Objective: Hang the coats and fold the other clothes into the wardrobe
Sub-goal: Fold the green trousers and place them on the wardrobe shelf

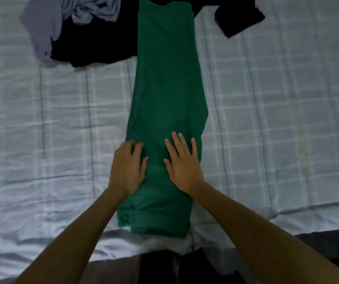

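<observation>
Green trousers (166,83) lie folded lengthwise along the bed, the waist end nearest me and the legs running away from me. My left hand (128,167) rests flat on the trousers' left edge near the waist. My right hand (183,162) presses flat on the cloth beside it, fingers spread and straight. Neither hand holds anything.
The bed has a pale blue checked sheet (277,111). A black garment (94,44) and a crumpled grey-blue garment (70,19) lie at the far left. Another part of black cloth (238,17) lies at the far right. The bed's near edge (41,261) runs below my arms.
</observation>
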